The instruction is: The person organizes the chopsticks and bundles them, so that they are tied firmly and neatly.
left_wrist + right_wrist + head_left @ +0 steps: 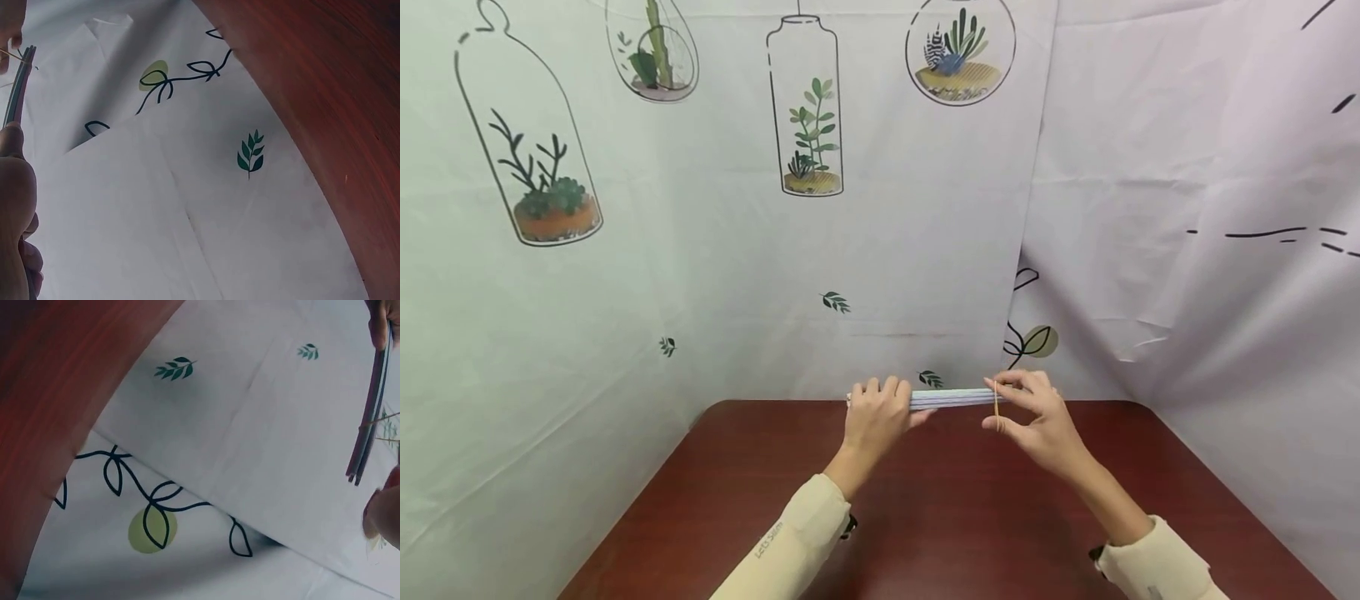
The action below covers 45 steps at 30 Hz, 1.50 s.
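Observation:
My left hand [877, 414] grips a bundle of thin, pale sticks [953, 398], held nearly level above the table's far part. Toward the right, the free ends stick out from the fist. A thin yellowish rubber band [997, 407] is stretched upright between the thumb and fingertips of my right hand [1051, 422], around the bundle's right end. In the right wrist view, the stick ends [370, 419] show past the band, with the right thumb close by. The left wrist view has the sticks [20, 87] along its left edge, coming out of the left hand.
A dark red-brown table [940, 517] lies below the hands. White cloth [737, 250] printed with plants and jars hangs behind and on both sides, meeting the table's back edge. Folds [1097, 325] show in the cloth at the right.

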Available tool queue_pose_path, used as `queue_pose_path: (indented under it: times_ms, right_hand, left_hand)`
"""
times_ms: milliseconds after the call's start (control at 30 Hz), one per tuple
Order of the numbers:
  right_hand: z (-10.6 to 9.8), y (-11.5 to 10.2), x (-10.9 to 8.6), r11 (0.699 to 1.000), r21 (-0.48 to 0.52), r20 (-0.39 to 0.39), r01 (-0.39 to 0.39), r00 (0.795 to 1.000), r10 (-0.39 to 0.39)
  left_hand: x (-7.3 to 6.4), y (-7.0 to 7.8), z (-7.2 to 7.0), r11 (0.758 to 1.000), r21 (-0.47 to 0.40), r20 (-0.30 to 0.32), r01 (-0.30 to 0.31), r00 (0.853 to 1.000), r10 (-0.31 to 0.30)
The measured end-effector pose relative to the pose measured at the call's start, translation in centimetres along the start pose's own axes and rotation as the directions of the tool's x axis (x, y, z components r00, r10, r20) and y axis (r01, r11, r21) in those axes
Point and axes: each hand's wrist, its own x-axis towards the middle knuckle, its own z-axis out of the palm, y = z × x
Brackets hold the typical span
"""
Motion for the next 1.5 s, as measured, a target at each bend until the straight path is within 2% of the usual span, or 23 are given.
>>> queue_pose_path:
  times_ms: [67,133,200,267,333,467,567,667,767,800,833,900,967,1100,1167,1200,1233,1267,1333,1400,1467,1500]
  right_hand:
    - [0.2,-0.6,0.1,0.999,0.026,-0.040,0.034,0.999,-0.033]
    - [0.3,-1.6,0.1,0.997,0.076,-0.079,0.025,0.997,-0.019]
    - [0.3,-2.8,0.1,0.992,0.116,-0.101,-0.056,0.993,0.068]
    - [0.2,-3.8,0.1,0.970,0.145,-0.120,-0.196,0.969,0.214]
    - [0.2,-4.2,0.0,0.921,0.153,-0.138,-0.359,0.915,0.379]
    - [0.6,-3.5,-0.4,0.781,0.185,-0.153,-0.596,0.768,0.622]
    - [0.9,-2.5,-0.6,0.685,0.239,-0.126,-0.689,0.677,0.725]
    - [1.1,-1.8,-0.4,0.591,0.333,-0.041,-0.734,0.615,0.787]
    - [0.8,-1.1,0.0,0.519,0.400,0.091,-0.755,0.596,0.798]
    - [0.6,-0.7,0.1,0.509,0.408,0.141,-0.758,0.603,0.785]
    - [0.3,-0.4,0.3,0.496,0.406,0.187,-0.767,0.601,0.777]
    - [-0.3,0.3,0.7,0.497,0.368,0.277,-0.786,0.603,0.748]
    - [-1.0,0.9,1.1,0.513,0.320,0.355,-0.796,0.603,0.714]
    - [-1.9,1.3,1.8,0.542,0.238,0.474,-0.806,0.584,0.659]
    - [-2.0,1.1,2.1,0.579,0.199,0.505,-0.791,0.589,0.631]
    - [-1.9,0.9,2.2,0.604,0.181,0.508,-0.776,0.600,0.618]
    - [-1.8,0.8,2.3,0.635,0.166,0.500,-0.755,0.619,0.606]
    - [-1.7,0.7,2.4,0.676,0.142,0.476,-0.723,0.649,0.594]
    - [-1.5,0.5,2.5,0.790,0.059,0.389,-0.611,0.743,0.545]
    - [-1.1,0.3,2.4,0.880,-0.040,0.285,-0.474,0.838,0.465]
    - [-0.6,0.2,2.0,0.934,-0.144,0.181,-0.327,0.919,0.350]
    - [-0.3,0.1,1.8,0.950,-0.180,0.141,-0.257,0.949,0.283]
  left_hand:
    - [0.0,-0.1,0.1,1.000,0.006,-0.014,0.003,1.000,-0.003]
    - [-0.1,-0.1,0.1,1.000,0.004,-0.017,0.009,1.000,-0.008]
    - [-0.1,-0.2,0.0,1.000,0.006,-0.018,0.018,1.000,-0.018]
    - [-0.1,-0.3,0.0,1.000,0.006,-0.013,0.031,0.999,-0.031]
    - [-0.1,-0.3,-0.1,0.999,0.009,-0.018,0.040,0.999,-0.040]
    - [0.0,-0.3,-0.4,0.999,0.017,-0.027,0.041,0.999,-0.040]
    - [0.1,-0.3,-0.6,0.999,0.023,-0.034,0.041,0.999,-0.040]
    - [0.2,-0.3,-0.8,0.999,0.026,-0.042,0.036,0.999,-0.035]
    - [0.2,-0.4,-0.8,1.000,0.018,-0.055,0.024,0.998,-0.023]
    - [0.2,-0.5,-0.8,1.000,0.013,-0.057,0.018,0.998,-0.017]
    - [0.2,-0.5,-0.8,1.000,0.008,-0.060,0.012,0.998,-0.012]
    - [0.2,-0.6,-0.8,1.000,-0.001,-0.068,0.004,0.998,-0.004]
    - [0.3,-0.6,-0.8,1.000,-0.002,-0.073,-0.003,0.997,0.003]
    - [0.5,-0.4,-1.1,1.000,-0.001,-0.098,-0.029,0.995,0.029]
    - [0.5,-0.3,-1.2,0.999,-0.005,-0.111,-0.043,0.993,0.042]
    - [0.5,-0.2,-1.2,0.999,-0.010,-0.111,-0.045,0.993,0.044]
    - [0.5,-0.2,-1.2,0.999,-0.012,-0.108,-0.045,0.993,0.044]
    - [0.4,-0.2,-1.1,0.999,-0.013,-0.103,-0.042,0.994,0.040]
    - [0.4,-0.2,-1.0,1.000,-0.011,-0.088,-0.029,0.996,0.028]
    - [0.3,-0.3,-0.8,1.000,-0.003,-0.060,-0.016,0.998,0.016]
    - [0.3,-0.4,-0.7,1.000,0.003,-0.042,-0.010,0.999,0.010]
    - [0.2,-0.4,-0.6,1.000,0.003,-0.035,-0.007,0.999,0.007]
